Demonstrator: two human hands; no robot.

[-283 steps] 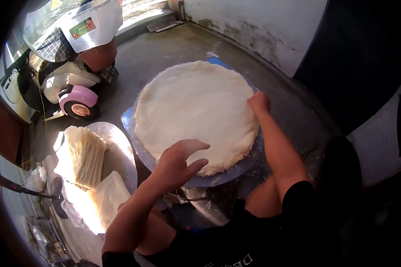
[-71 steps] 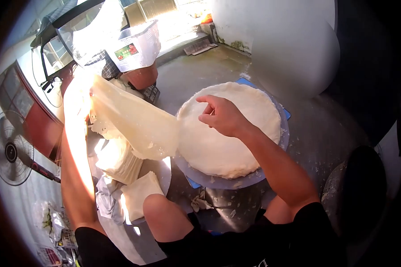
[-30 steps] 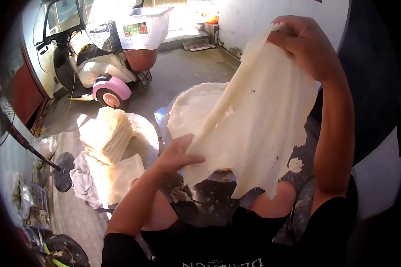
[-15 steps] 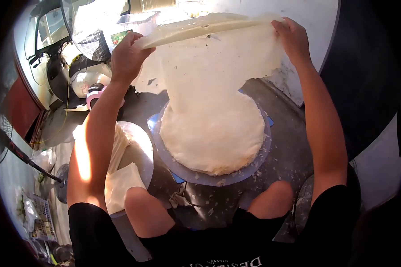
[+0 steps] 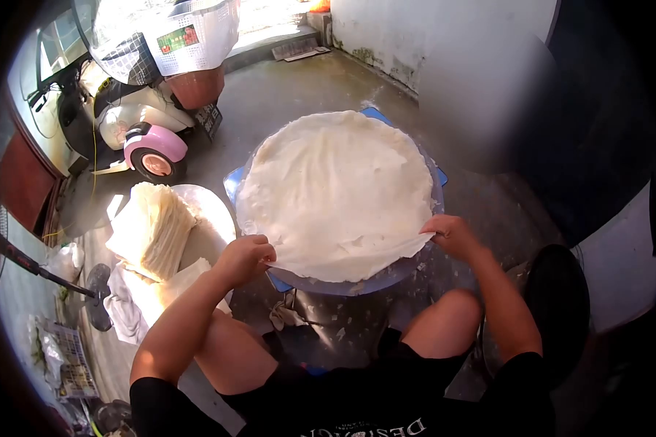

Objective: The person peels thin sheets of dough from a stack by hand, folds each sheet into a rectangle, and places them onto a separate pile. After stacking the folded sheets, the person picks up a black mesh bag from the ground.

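Observation:
A thin, pale dough sheet (image 5: 342,255) lies over the round stack of sheets (image 5: 328,146), its near edge slightly wrinkled. At that edge's left end, my left hand (image 5: 249,258) pinches the sheet. My right hand (image 5: 448,234) pinches its right end, pulling a corner out past the stack. Beneath the stack is a round grey board (image 5: 342,287), resting on something blue (image 5: 233,182) whose corners stick out. To the left, folded dough sheets (image 5: 153,226) stand in a thick pile on a round white board (image 5: 215,211).
A pink and black wheeled thing (image 5: 155,151) stands at the far left, below a white plastic basket (image 5: 189,36). A fan pole (image 5: 51,273) and a crate (image 5: 69,357) are along the left side. A white wall (image 5: 386,44) rises behind. Pale flakes litter the floor.
Both hands have come down and toward me from high over the far side. The sheet that hung stretched between them now lies across the stack.

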